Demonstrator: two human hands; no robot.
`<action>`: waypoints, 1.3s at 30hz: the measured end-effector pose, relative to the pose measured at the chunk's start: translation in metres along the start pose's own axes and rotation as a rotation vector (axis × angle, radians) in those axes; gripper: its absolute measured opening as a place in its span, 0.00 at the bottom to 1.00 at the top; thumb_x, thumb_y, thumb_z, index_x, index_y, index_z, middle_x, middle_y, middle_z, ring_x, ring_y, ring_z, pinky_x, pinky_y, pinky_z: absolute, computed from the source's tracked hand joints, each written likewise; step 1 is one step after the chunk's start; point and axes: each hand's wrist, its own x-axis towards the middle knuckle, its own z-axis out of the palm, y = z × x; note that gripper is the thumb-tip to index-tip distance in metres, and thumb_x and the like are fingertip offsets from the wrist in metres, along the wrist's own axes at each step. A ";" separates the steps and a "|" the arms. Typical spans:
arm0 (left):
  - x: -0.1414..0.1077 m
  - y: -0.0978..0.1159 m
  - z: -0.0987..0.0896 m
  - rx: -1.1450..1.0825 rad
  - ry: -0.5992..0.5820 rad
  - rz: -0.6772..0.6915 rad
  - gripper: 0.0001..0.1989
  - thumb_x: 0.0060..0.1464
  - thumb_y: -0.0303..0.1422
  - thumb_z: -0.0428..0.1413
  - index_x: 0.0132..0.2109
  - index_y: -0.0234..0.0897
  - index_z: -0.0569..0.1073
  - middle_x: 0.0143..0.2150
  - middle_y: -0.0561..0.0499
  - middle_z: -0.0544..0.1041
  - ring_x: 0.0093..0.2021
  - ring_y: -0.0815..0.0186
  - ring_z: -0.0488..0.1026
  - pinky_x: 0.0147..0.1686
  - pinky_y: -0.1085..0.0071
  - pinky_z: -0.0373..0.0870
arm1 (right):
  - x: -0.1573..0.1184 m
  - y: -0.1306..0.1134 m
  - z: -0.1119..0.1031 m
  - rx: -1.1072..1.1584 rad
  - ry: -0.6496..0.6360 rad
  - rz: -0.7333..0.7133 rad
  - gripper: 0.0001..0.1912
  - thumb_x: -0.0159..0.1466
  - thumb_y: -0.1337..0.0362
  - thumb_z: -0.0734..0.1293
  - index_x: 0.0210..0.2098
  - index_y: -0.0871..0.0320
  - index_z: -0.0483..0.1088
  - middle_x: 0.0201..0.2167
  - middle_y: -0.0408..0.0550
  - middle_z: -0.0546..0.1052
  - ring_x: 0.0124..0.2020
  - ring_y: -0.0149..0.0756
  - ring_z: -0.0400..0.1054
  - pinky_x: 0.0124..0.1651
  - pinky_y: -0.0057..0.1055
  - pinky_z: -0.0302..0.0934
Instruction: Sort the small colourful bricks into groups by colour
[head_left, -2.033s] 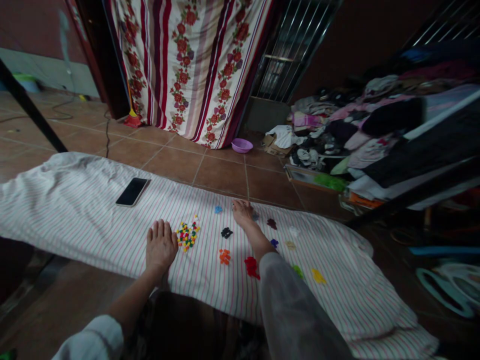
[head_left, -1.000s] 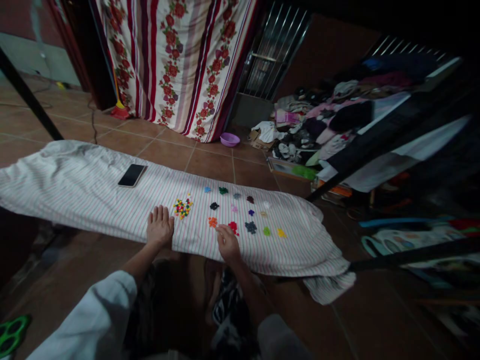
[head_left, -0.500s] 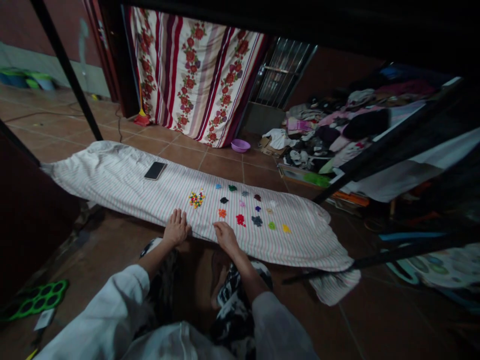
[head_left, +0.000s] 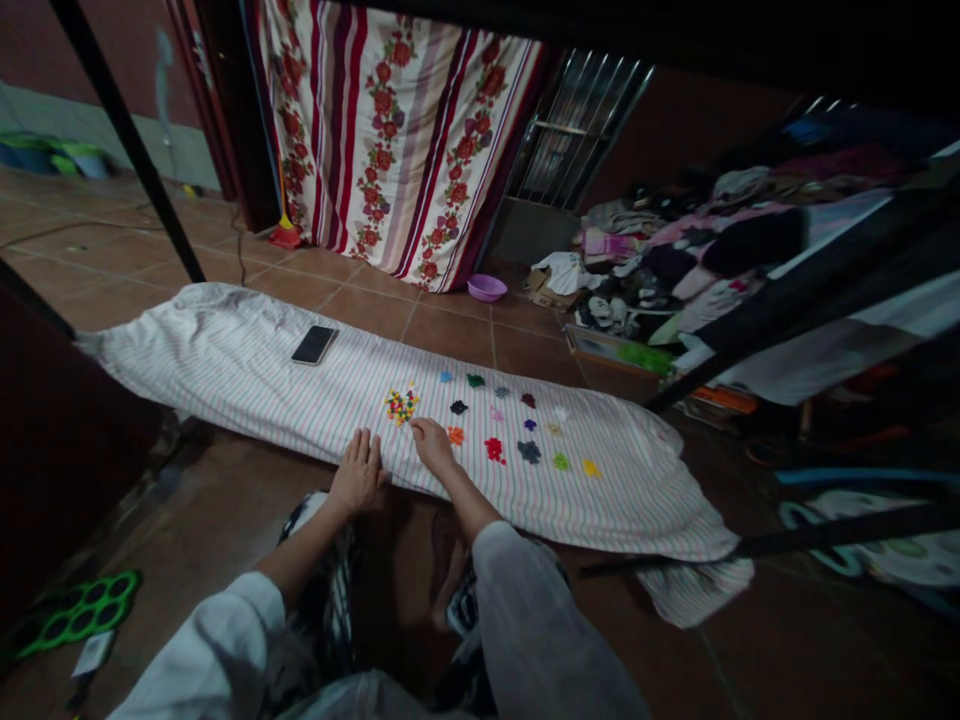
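Visibly, a striped cloth [head_left: 225,365] covers the tile floor [head_left: 450,335]; left hand [head_left: 358,475] at its near edge, fingers spread, empty; right hand [head_left: 433,447], fingers curled beside mixed coloured pieces [head_left: 401,405], hold unclear.

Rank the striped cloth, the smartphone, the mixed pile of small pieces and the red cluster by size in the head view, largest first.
1. striped cloth
2. smartphone
3. mixed pile of small pieces
4. red cluster

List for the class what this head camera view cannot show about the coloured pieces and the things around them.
Head view:
- Right hand: its own back and fingers hide the palm, so any held piece is hidden.
- Mixed pile of small coloured pieces: too small to make out each shape.
- Heap of clothes: partly hidden behind a dark bar.
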 end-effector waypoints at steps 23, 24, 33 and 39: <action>0.001 0.003 -0.003 -0.015 0.014 0.005 0.30 0.59 0.37 0.45 0.61 0.18 0.59 0.64 0.22 0.56 0.68 0.43 0.47 0.60 0.44 0.54 | 0.023 -0.019 0.012 -0.218 -0.018 0.193 0.09 0.65 0.66 0.60 0.42 0.56 0.70 0.42 0.50 0.73 0.44 0.36 0.67 0.43 0.29 0.58; 0.001 0.002 -0.002 -0.012 0.019 0.008 0.30 0.59 0.38 0.44 0.61 0.18 0.59 0.64 0.22 0.56 0.68 0.43 0.47 0.60 0.43 0.55 | 0.021 -0.017 0.011 -0.209 -0.021 0.191 0.09 0.65 0.66 0.60 0.42 0.56 0.69 0.42 0.50 0.73 0.44 0.36 0.67 0.43 0.29 0.58; 0.000 0.001 0.004 0.000 0.055 0.009 0.29 0.59 0.38 0.44 0.60 0.18 0.60 0.63 0.21 0.58 0.67 0.42 0.48 0.59 0.45 0.57 | -0.001 -0.006 -0.002 -0.136 -0.051 0.170 0.12 0.64 0.68 0.59 0.45 0.54 0.69 0.44 0.49 0.73 0.45 0.35 0.67 0.45 0.28 0.57; 0.003 0.008 -0.001 0.007 0.050 -0.028 0.29 0.59 0.37 0.44 0.59 0.16 0.62 0.62 0.20 0.59 0.67 0.41 0.49 0.59 0.45 0.56 | -0.009 0.016 -0.018 -0.078 -0.019 0.150 0.11 0.65 0.67 0.59 0.41 0.54 0.72 0.41 0.48 0.74 0.44 0.33 0.68 0.47 0.27 0.58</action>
